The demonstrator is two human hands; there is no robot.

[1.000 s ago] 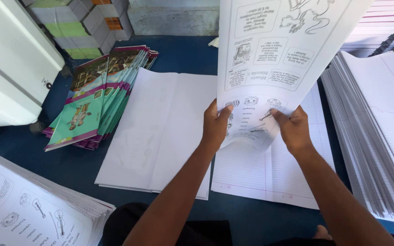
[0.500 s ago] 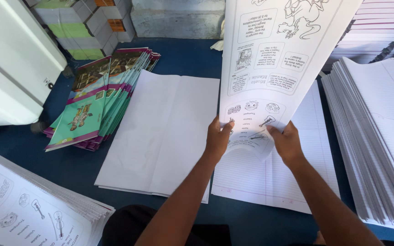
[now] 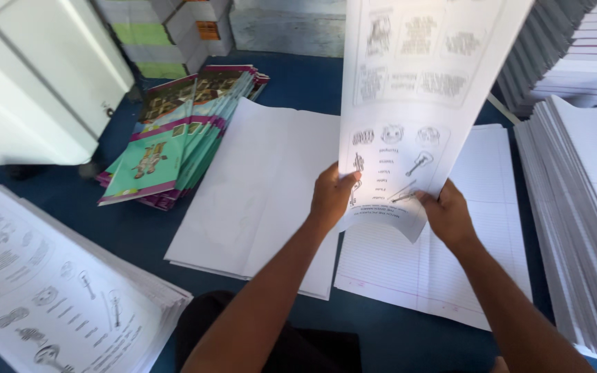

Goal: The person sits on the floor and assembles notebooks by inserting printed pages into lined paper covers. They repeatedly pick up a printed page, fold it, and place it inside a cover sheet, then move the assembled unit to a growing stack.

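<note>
Hands [image 3: 331,195] [image 3: 448,215] gripping printed sheet [image 3: 416,103]

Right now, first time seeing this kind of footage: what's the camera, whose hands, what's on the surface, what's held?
There is no machine here. The single view comes from a camera worn on a person's head, looking down at their own two bare hands.

The left hand and right hand each have a grip on the bottom edge of a large printed sheet, held up so it rises toward the top of the frame. It carries small black-and-white drawings and text boxes.

Below, on a blue surface, lie a blank white folded sheet and a ruled sheet side by side. Farther left sits a fanned stack of green and purple booklet covers. A pile of printed sheets is at the lower left, and a tall pile of ruled paper at the right.
</note>
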